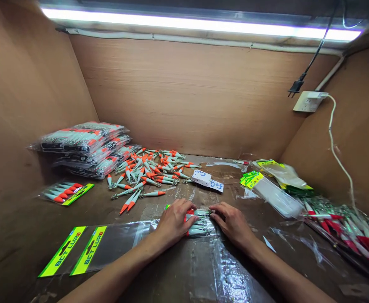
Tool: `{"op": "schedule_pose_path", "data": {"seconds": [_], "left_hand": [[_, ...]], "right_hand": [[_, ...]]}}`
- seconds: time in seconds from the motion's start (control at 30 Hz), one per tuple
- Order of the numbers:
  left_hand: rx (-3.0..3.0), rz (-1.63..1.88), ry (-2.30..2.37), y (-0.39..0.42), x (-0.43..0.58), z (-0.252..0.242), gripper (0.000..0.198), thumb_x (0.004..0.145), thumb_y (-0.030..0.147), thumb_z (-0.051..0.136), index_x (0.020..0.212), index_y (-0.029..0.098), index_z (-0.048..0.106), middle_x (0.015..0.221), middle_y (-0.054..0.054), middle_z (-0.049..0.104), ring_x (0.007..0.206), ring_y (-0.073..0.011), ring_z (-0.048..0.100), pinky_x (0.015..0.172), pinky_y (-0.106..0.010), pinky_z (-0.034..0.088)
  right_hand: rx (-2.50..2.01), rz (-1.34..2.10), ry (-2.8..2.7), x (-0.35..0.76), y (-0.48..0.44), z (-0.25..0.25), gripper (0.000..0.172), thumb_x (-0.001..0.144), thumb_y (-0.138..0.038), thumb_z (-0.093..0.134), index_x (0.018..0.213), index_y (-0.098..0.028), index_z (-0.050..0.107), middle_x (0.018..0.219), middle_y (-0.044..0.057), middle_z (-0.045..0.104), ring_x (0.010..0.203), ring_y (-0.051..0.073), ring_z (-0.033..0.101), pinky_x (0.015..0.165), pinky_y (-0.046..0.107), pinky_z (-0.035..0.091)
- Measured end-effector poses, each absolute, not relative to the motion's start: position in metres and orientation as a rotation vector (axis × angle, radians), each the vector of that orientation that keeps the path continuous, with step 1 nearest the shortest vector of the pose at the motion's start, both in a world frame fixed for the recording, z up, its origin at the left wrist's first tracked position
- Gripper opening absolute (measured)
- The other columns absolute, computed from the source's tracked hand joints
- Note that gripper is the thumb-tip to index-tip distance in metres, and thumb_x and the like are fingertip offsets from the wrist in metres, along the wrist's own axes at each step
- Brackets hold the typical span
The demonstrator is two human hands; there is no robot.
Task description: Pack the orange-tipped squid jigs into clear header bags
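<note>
At the table's front middle lies a clear plastic bag of squid-jig fishing lures [198,227], white with orange heads and hooked ends. My left hand [177,216] grips the bag's left side, its thumb across the lures and its fingers curled. At the opposite end, my right hand [231,219] pinches the bag's edge beside the hooks. My left palm hides part of the bag and most of its header. Left of it, two flat bags with yellow-green headers [88,250] overlap on the table.
Loose lures [149,170] lie piled behind my hands. Packed bundles [83,145] are stacked back left, near a filled packet [66,192]. A small lettered white box [207,180] stands mid-table. Empty bags [275,195] and red-white lures [345,229] lie right. A plug [295,87] hangs above.
</note>
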State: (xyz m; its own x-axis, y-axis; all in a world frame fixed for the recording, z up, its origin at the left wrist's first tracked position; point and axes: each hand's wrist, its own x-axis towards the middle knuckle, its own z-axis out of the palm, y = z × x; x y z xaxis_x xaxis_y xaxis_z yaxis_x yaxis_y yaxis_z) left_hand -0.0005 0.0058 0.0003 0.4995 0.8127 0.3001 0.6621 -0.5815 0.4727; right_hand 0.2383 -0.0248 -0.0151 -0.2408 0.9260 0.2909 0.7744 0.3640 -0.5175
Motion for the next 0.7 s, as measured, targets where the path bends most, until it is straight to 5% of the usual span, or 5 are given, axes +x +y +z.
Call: {"op": "schedule_pose_path", "data": {"seconds": [0.7], "left_hand": [[2.364,0.801,1.278,0.007,0.005,-0.001,0.014,0.091,0.035,0.061,0.097,0.026,0.070,0.096,-0.004,0.066,0.094,-0.0207,0.060,0.083,-0.032,0.047]], "right_hand": [[-1.572,0.126,-2.172,0.229,-0.033,-0.012,0.020,0.097,-0.032,0.053,0.111,-0.027,0.067,0.100,0.003,0.065,0.090,0.020,0.064,0.079,0.029,0.048]]}}
